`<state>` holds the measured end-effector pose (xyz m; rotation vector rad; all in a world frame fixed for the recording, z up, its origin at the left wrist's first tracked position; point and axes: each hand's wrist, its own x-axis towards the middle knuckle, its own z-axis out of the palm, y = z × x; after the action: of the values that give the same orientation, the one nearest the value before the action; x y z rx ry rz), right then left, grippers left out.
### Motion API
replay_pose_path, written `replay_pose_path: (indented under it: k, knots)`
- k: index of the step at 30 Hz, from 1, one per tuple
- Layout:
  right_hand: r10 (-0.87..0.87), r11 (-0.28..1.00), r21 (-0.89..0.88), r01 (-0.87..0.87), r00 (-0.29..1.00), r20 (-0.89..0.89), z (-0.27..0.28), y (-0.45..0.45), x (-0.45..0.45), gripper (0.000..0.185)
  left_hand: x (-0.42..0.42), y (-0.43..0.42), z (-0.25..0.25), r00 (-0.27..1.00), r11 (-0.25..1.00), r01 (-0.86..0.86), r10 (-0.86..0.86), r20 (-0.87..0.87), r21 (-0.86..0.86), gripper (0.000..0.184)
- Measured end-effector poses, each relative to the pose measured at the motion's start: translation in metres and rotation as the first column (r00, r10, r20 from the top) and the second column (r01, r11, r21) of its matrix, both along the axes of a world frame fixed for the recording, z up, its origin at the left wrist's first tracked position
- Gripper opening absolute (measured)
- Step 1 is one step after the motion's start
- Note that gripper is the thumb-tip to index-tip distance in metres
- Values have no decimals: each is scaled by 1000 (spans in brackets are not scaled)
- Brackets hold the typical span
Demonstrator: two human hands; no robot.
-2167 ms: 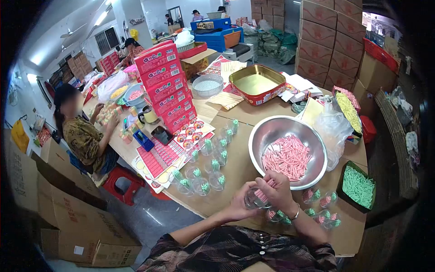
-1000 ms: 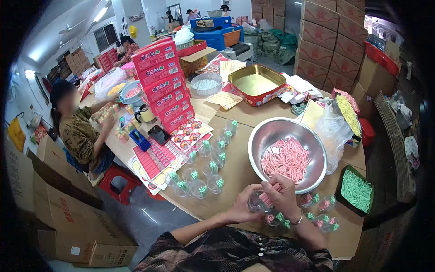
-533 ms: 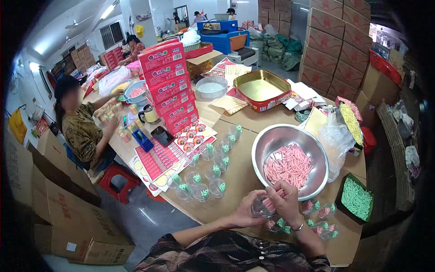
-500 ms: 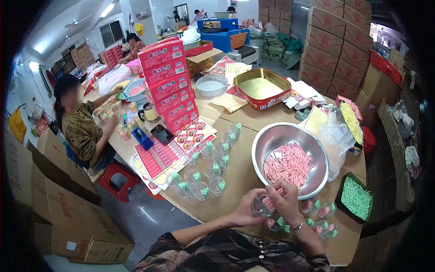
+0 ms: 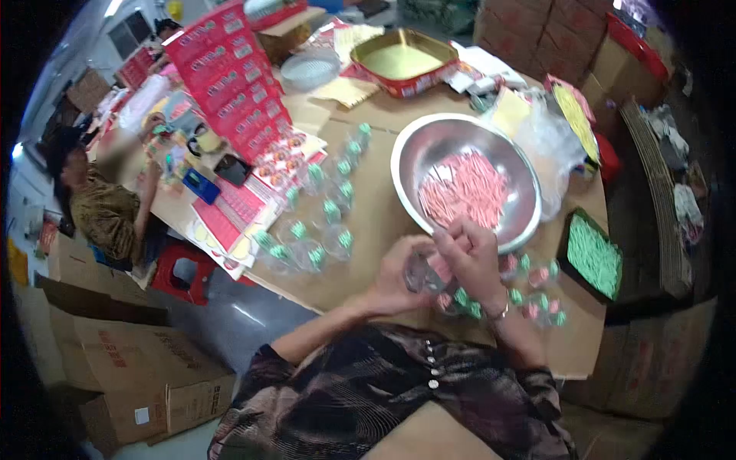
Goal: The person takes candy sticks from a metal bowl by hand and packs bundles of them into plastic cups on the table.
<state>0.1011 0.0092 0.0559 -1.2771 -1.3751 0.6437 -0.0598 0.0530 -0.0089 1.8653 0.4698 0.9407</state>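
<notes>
Just in front of the steel bowl (image 5: 406, 157), my left hand (image 5: 395, 280) is wrapped round a clear plastic cup (image 5: 422, 274). My right hand (image 5: 473, 257) is closed on pink sticks (image 5: 440, 267) at the cup's mouth; the picture is blurred there. Loose pink sticks (image 5: 468, 188) lie in the bowl. Cups with pink and green sticks (image 5: 542, 273) rest right of my right hand, and a dark tray of green sticks (image 5: 594, 257) lies farther right. Left of the bowl stand several clear cups with green sticks (image 5: 337, 239).
A stack of pink boxes (image 5: 226, 77) rises at the back left, beside printed sheets (image 5: 234, 211). A gold-lined tin (image 5: 402, 61) sits behind the bowl, a plastic bag (image 5: 546, 153) right of it. A co-worker (image 5: 103, 203) sits at the left edge near a red stool (image 5: 182, 272).
The head view has tilted down and turned, so the table appears higher in the picture. Both hands remain at the cup, with the pink sticks now lower in its mouth.
</notes>
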Motion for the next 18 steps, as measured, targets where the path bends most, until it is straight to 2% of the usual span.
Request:
replay_pose_path:
  k: [1, 2, 4, 7, 9, 10, 12, 14, 15, 18]
  knots:
    - [-34, 999, 30, 34, 999, -20, 5, 0, -2, 24, -1, 2, 9, 999, 996, -34, 32, 21, 78, 69]
    - [-42, 989, 139, 43, 999, -12, 5, 4, 2, 24, 0, 2, 24, 994, 979, -96, 104, -34, 178, 67]
    - [-1, 998, 66, 12, 985, -171, 18, -4, 5, 20, 4, 7, 14, 997, 996, -75, 75, 3, 52, 73]
    - [-42, 993, 103, 52, 994, -101, 16, -9, 15, 21, 8, 6, 14, 995, 992, -102, 103, -12, 75, 72]
    - [-77, 997, 7, 80, 984, -157, 27, -16, 10, 22, 11, 2, 21, 999, 999, -27, 28, 40, -28, 70]
    - [-53, 996, 57, 63, 986, -156, 27, -18, 8, 22, 10, 3, 24, 998, 999, -44, 43, 46, 21, 70]
    - [-106, 994, -39, 104, 993, -52, 19, -13, 13, 22, 8, 10, 22, 995, 992, -11, 23, -94, 123, 69]
    - [-99, 995, -14, 98, 992, -80, 8, -5, 15, 23, 10, 12, 11, 999, 996, -2, 5, -43, 86, 68]
    - [-77, 987, 127, 93, 989, -125, 5, 4, 11, 27, 12, 13, 12, 1000, 996, 0, -1, 3, 86, 68]
    - [-50, 988, 139, 59, 997, -66, 15, 7, 8, 25, 4, 5, 17, 994, 995, -91, 93, -49, 34, 66]
